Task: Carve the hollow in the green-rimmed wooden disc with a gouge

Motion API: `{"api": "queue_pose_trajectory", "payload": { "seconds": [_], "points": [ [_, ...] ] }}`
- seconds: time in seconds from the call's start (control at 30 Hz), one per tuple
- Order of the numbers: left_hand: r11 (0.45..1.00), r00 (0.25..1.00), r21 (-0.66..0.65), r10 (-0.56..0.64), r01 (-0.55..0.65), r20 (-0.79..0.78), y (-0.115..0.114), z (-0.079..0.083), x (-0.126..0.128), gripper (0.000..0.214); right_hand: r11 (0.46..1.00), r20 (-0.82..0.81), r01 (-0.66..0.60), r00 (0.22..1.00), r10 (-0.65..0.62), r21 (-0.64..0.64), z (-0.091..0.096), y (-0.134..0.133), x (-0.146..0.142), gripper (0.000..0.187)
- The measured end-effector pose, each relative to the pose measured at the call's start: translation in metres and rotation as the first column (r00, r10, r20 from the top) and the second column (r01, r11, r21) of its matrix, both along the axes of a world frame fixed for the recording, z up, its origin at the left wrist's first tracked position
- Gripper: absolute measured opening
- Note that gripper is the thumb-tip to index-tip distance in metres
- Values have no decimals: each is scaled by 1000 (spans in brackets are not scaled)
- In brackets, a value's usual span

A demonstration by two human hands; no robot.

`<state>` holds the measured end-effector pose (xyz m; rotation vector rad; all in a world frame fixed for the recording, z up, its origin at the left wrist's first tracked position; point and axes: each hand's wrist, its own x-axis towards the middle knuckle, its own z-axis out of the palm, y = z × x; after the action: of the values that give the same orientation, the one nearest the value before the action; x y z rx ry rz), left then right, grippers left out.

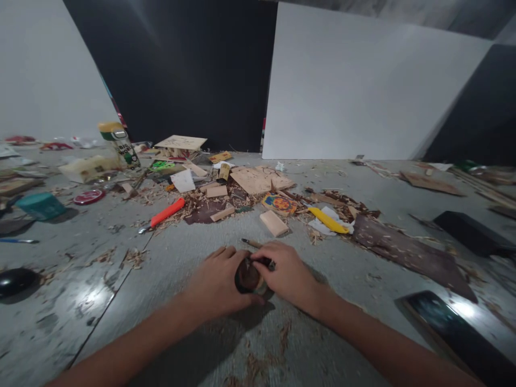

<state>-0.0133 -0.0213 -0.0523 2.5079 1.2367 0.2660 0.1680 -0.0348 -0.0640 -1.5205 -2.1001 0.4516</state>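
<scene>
Both hands meet at a small round piece (248, 274) above the table (181, 344).
The left grip (217, 280) is closed around the left side of this piece, with the thumb along its near edge. The right grip (289, 275) is at the right side, its thumb and fingers together on a small dark item (271, 265), over the rim. Just beyond the fingers there is a thin tool (253, 244); farther, a wooden block (274, 223).
</scene>
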Motion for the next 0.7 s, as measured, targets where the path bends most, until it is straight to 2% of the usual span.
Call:
{"api": "queue_pose_trajectory", "payload": {
  "seconds": [0.1, 0.23, 0.47, 0.7],
  "points": [
    [1000, 1000, -19, 5, -5, -27, 2, -1, -2, 65, 999, 39, -29, 999, 30, -32, 6, -5, 2, 22],
    [1000, 999, 23, -13, 14, -31, 0, -1, -1, 58, 997, 91, -41, 995, 47, -64, 14, -13, 5, 30],
    [999, 998, 30, 28, -27, -62, 0, -5, 5, 53, 997, 87, 37, 996, -31, -73, 16, -6, 0, 14],
    [998, 997, 60, 31, -27, -67, 4, -8, 5, 55, 997, 81, -44, 996, 50, -69, 14, 1, -15, 19]
  ]
}}
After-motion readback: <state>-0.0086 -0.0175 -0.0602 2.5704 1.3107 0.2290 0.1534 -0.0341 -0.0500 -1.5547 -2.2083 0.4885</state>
